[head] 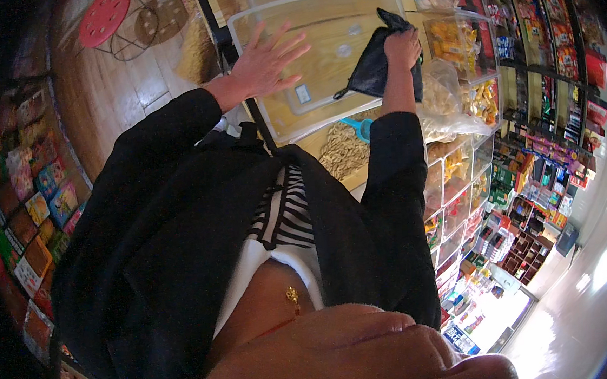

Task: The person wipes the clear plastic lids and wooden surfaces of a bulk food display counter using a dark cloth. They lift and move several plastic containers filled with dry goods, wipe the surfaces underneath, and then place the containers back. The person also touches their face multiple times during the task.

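Note:
My left hand (268, 65) is spread with fingers apart over the left part of a large clear plastic lid (319, 35); whether it touches the lid is hard to tell. My right hand (402, 50) grips a dark cloth (374, 68), bunched at the top and hanging over the lid's right side. A small label (302, 94) sits near the lid's front edge. In front of it, nearer to my body, a blue scoop (360, 128) rests on striped, shelled seeds (344, 152).
Clear bins of wrapped goods (451, 42) and a clear plastic bag (439, 87) stand at the right. Shelves of packets (551, 29) rise beyond. A red stool (105, 17) is on the wooden floor at the upper left; more packets (45, 191) line the left.

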Action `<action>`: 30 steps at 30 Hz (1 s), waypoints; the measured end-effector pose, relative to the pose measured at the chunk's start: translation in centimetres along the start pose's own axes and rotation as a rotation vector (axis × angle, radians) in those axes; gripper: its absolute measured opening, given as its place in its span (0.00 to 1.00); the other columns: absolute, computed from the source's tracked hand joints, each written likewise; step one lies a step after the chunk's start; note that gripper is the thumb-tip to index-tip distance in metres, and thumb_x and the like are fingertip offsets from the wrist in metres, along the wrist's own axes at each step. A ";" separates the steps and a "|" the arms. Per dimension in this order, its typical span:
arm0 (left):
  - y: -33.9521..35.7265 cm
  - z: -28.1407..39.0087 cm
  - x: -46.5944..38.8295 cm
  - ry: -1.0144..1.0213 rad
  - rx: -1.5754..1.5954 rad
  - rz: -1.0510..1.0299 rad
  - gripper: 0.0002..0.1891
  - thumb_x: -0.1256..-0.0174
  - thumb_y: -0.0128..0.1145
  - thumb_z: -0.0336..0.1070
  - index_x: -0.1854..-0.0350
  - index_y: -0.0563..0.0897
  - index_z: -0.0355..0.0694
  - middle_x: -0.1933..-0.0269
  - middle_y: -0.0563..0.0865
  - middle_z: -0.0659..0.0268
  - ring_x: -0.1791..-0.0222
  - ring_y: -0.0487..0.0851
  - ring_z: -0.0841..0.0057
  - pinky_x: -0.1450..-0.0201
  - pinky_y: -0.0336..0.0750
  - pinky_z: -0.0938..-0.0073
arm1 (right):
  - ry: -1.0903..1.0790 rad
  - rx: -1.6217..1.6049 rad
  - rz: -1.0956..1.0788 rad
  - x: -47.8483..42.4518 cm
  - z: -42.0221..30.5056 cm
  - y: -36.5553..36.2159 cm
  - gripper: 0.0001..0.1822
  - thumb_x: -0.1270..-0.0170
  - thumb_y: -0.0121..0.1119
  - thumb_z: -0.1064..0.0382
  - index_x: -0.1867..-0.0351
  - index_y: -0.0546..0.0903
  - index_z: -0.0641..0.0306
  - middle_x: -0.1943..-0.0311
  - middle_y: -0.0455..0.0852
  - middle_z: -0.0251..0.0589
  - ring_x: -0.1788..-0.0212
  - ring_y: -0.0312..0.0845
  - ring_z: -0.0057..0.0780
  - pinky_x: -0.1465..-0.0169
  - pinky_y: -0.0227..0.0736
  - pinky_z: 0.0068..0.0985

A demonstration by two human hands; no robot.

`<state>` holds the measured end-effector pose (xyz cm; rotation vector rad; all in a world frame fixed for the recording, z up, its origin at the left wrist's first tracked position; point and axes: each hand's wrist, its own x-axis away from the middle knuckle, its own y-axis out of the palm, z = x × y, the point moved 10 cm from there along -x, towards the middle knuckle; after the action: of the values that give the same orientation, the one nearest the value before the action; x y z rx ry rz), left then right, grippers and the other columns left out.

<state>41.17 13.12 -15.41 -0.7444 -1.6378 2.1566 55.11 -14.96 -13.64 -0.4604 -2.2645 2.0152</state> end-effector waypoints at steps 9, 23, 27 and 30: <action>-0.1 0.6 -0.7 -0.015 0.008 -0.030 0.32 0.33 0.41 0.63 0.28 0.58 0.59 0.27 0.57 0.73 0.25 0.47 0.70 0.27 0.31 0.46 | -0.383 0.015 0.384 -6.2 -4.9 0.8 0.22 0.39 0.52 0.61 0.42 0.74 0.58 0.42 0.76 0.42 0.40 0.70 0.42 0.37 0.63 0.40; -0.9 0.3 0.7 -0.004 -0.054 0.031 0.32 0.35 0.44 0.62 0.28 0.57 0.62 0.27 0.58 0.75 0.26 0.50 0.65 0.32 0.36 0.33 | 0.025 0.229 -0.122 3.3 9.2 -1.8 0.14 0.36 0.51 0.52 0.56 0.79 0.54 0.58 0.85 0.48 0.54 0.81 0.45 0.49 0.72 0.43; -0.6 0.1 0.9 -0.025 -0.097 -0.023 0.32 0.34 0.44 0.61 0.29 0.58 0.62 0.27 0.58 0.74 0.26 0.50 0.63 0.33 0.38 0.32 | -0.057 0.284 -0.160 7.4 12.4 -2.3 0.17 0.38 0.53 0.48 0.54 0.79 0.53 0.57 0.85 0.48 0.53 0.81 0.45 0.51 0.73 0.43; -1.1 0.0 1.2 -0.001 -0.057 0.063 0.31 0.34 0.45 0.60 0.29 0.59 0.61 0.27 0.58 0.73 0.26 0.50 0.63 0.32 0.38 0.33 | 0.009 0.285 -0.202 9.9 13.5 -3.4 0.18 0.38 0.53 0.50 0.53 0.78 0.57 0.57 0.84 0.50 0.53 0.80 0.47 0.50 0.72 0.44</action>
<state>40.10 14.10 -14.62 -0.8217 -1.7044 2.1610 41.73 -25.49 -13.51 -0.2071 -1.8864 2.1733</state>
